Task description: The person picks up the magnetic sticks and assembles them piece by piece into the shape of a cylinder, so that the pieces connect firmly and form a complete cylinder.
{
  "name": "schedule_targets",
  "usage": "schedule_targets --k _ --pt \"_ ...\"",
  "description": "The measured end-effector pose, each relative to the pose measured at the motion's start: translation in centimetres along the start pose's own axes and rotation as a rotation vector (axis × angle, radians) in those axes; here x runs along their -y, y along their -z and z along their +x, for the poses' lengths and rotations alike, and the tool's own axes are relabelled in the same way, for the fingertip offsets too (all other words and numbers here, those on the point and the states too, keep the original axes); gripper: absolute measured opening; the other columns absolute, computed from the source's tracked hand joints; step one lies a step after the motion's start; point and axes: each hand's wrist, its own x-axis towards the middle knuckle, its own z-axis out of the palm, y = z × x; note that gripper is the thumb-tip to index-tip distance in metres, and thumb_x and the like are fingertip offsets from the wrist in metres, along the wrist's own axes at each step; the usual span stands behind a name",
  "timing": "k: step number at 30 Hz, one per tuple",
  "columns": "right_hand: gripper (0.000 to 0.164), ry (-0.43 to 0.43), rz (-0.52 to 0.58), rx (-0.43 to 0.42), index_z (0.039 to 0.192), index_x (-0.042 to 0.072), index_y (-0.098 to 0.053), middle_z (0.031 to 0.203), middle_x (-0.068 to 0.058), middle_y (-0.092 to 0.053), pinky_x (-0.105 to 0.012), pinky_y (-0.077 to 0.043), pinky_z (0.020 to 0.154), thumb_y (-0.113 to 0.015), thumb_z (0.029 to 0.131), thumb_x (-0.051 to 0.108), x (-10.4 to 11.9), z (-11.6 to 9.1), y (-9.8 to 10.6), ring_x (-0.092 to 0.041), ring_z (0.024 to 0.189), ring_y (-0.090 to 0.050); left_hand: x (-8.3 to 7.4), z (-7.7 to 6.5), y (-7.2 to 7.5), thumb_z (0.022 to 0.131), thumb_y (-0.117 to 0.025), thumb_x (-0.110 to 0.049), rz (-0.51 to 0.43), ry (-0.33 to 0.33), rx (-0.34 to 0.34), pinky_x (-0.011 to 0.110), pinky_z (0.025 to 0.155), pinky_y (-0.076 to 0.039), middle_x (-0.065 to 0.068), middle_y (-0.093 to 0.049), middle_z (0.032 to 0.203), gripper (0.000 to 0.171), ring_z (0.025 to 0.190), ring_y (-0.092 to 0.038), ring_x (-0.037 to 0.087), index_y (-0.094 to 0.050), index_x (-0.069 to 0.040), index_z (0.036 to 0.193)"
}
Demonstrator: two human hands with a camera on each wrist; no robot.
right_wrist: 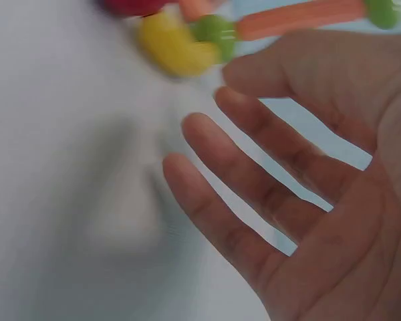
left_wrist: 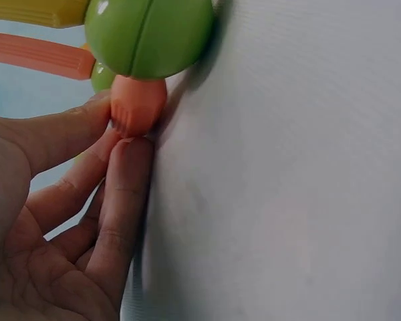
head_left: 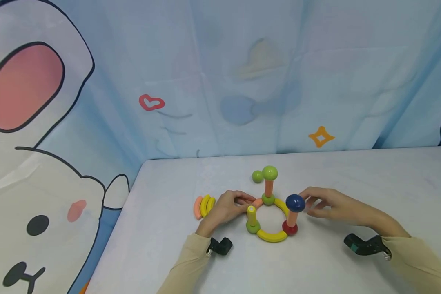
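Observation:
A ring of wooden toy pieces stands on the white table. Yellow curved pieces and an orange curved piece link two green balls and a red ball. From these rise a yellow stick, an orange stick topped by a green ball, and another topped by a blue ball. At the ring's left side, my left hand pinches the orange curved piece between thumb and fingers, against a green ball. My right hand, fingers spread and holding nothing, is beside the blue-topped stick.
Left of my left hand lie a loose orange curved piece and yellow curved pieces. A loose green ball sits behind the ring. A blue printed curtain hangs along the table's back edge.

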Motion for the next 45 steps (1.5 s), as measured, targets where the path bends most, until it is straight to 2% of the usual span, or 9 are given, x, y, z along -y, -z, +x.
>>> schedule_targets --k 6,9,14,19,23,27,33,39,45 --pt "0.034 -0.044 0.032 -0.037 0.133 0.005 -0.063 0.123 -0.006 -0.070 -0.027 -0.057 0.089 -0.071 0.100 0.009 -0.4 1.0 -1.9 -0.003 0.108 -0.061 -0.6 0.0 1.2 0.099 -0.073 -0.016 -0.015 -0.023 0.101 0.018 0.075 -0.049 0.001 -0.076 0.102 0.023 0.083 -0.061 0.004 -0.077 -0.006 0.120" --pt "0.035 -0.076 0.036 -0.065 0.134 0.005 -0.063 0.128 -0.009 -0.069 -0.028 -0.055 0.092 -0.071 0.100 0.011 -0.1 1.3 -2.7 -0.002 0.113 -0.058 -1.2 0.2 2.0 0.100 -0.073 -0.016 -0.074 0.009 0.147 0.019 0.077 -0.053 0.004 -0.075 0.101 0.026 0.082 -0.067 0.007 -0.075 -0.002 0.122" --pt "0.034 -0.139 0.030 -0.112 0.132 0.005 -0.065 0.124 -0.004 -0.070 -0.028 -0.053 0.091 -0.073 0.100 0.014 0.5 1.2 -3.6 -0.009 0.109 -0.058 -2.5 1.2 3.0 0.102 -0.070 -0.014 -0.071 0.039 0.074 0.027 0.076 -0.059 0.008 -0.072 0.106 0.036 0.077 -0.075 0.019 -0.064 0.001 0.134" --pt "0.033 -0.148 0.026 -0.122 0.131 0.005 -0.066 0.124 -0.005 -0.071 -0.026 -0.053 0.091 -0.073 0.099 0.012 0.7 1.2 -3.6 -0.014 0.108 -0.060 -3.8 3.2 3.3 0.100 -0.072 -0.010 0.113 -0.095 -0.035 0.032 0.089 -0.058 0.014 -0.061 0.130 0.052 0.110 -0.069 0.026 -0.053 -0.003 0.147" --pt "0.032 -0.140 0.039 -0.105 0.130 0.003 -0.066 0.123 -0.007 -0.071 -0.023 -0.053 0.093 -0.072 0.099 0.009 0.5 1.4 -3.6 -0.014 0.109 -0.062 -4.2 4.7 3.1 0.101 -0.072 -0.010 0.309 -0.233 0.008 0.035 0.105 -0.050 0.015 -0.053 0.144 0.052 0.132 -0.055 0.029 -0.053 -0.005 0.149" --pt "0.031 -0.140 0.029 -0.112 0.128 0.002 -0.066 0.121 -0.006 -0.072 -0.022 -0.054 0.092 -0.072 0.098 0.009 0.4 1.2 -3.8 -0.013 0.107 -0.063 -4.3 5.4 2.6 0.103 -0.068 -0.013 0.471 -0.294 0.074 0.033 0.110 -0.046 0.012 -0.057 0.141 0.041 0.129 -0.056 0.024 -0.061 -0.004 0.143" --pt "0.032 -0.151 0.000 -0.128 0.127 0.002 -0.067 0.119 -0.006 -0.072 -0.022 -0.054 0.092 -0.073 0.096 0.007 0.4 1.0 -3.7 -0.012 0.104 -0.063 -4.6 4.9 2.1 0.102 -0.070 -0.017 0.611 -0.294 0.091 0.025 0.098 -0.050 0.005 -0.067 0.125 0.035 0.108 -0.062 0.016 -0.070 -0.005 0.135" --pt "0.032 -0.193 -0.038 -0.146 0.126 0.004 -0.068 0.117 -0.003 -0.072 -0.023 -0.054 0.088 -0.076 0.096 0.011 0.2 0.6 -3.2 -0.012 0.098 -0.061 -4.9 3.6 1.7 0.102 -0.072 -0.022 0.766 -0.254 0.036 0.025 0.092 -0.054 0.005 -0.070 0.118 0.033 0.103 -0.066 0.015 -0.073 -0.005 0.130" --pt "0.030 -0.193 -0.064 -0.171 0.123 0.004 -0.069 0.111 0.001 -0.071 -0.024 -0.054 0.085 -0.077 0.095 0.013 0.0 0.3 -2.6 -0.010 0.093 -0.059 -4.8 2.2 1.4 0.096 -0.079 -0.016 0.794 -0.241 -0.019 0.022 0.084 -0.055 0.007 -0.070 0.109 0.030 0.096 -0.067 0.016 -0.076 -0.002 0.122"
